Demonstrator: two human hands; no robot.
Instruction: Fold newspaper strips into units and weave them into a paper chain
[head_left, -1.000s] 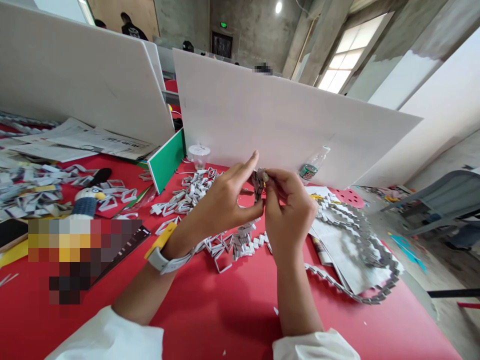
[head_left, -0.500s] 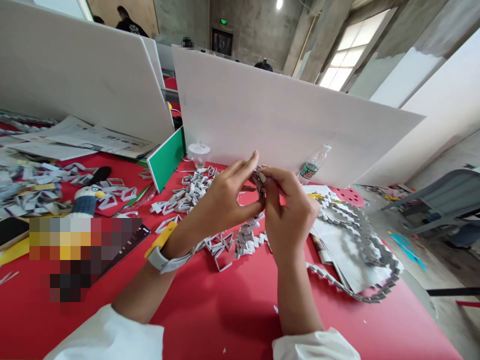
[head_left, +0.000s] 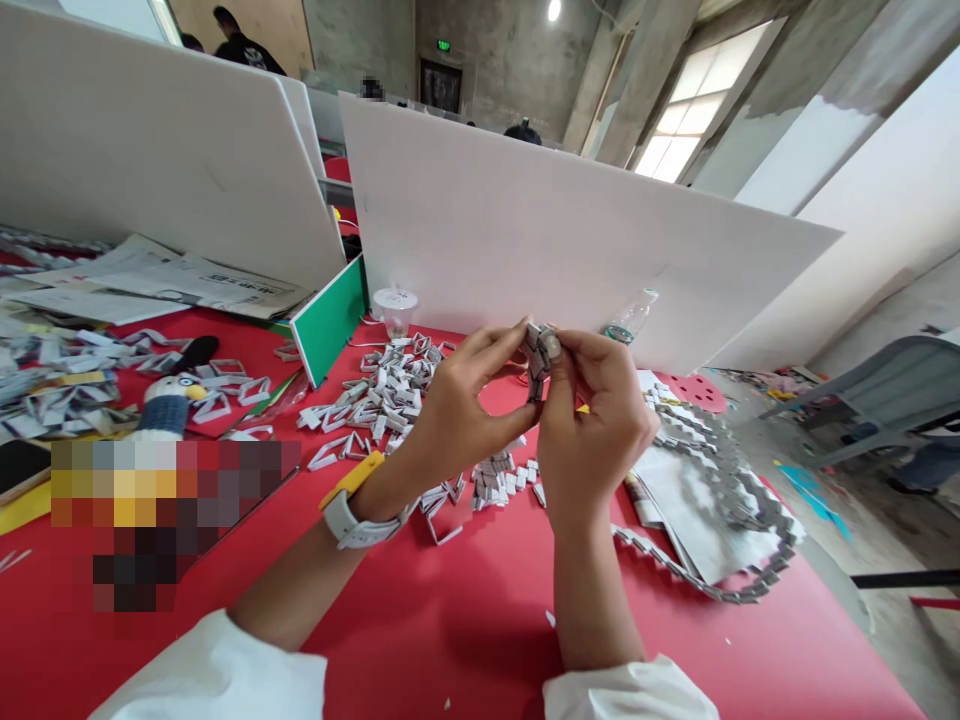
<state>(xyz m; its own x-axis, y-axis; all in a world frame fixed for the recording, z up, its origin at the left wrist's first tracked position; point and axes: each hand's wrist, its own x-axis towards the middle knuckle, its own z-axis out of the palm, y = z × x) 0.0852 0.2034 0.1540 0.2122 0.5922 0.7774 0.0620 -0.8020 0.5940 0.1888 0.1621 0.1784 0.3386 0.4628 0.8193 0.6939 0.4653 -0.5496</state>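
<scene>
Between my fingertips, above the red table [head_left: 495, 620], is a folded-paper chain [head_left: 538, 362] made of grey-white newspaper links. My left hand [head_left: 472, 390], with a pale watch strap on its wrist, pinches the chain's left side between thumb and fingers. From the right, my right hand [head_left: 596, 420] grips it with thumb and index finger. Just below the hands lies a zigzag bunch of joined links [head_left: 493, 485], and I cannot tell whether it connects to the held part. Loose folded paper strips [head_left: 390, 385] are heaped to the left of my hands.
At right a long finished paper chain [head_left: 739, 595] curves over newspaper sheets. A plastic bottle [head_left: 637, 318] and a lidded cup [head_left: 395, 312] stand by the white partition [head_left: 525, 220]. A green board [head_left: 328, 320] and a bird toy [head_left: 166, 405] are at left.
Both hands have shifted slightly right with the paper chain, and its held part is now turned more toward me. My right hand now covers more of the bottle.
</scene>
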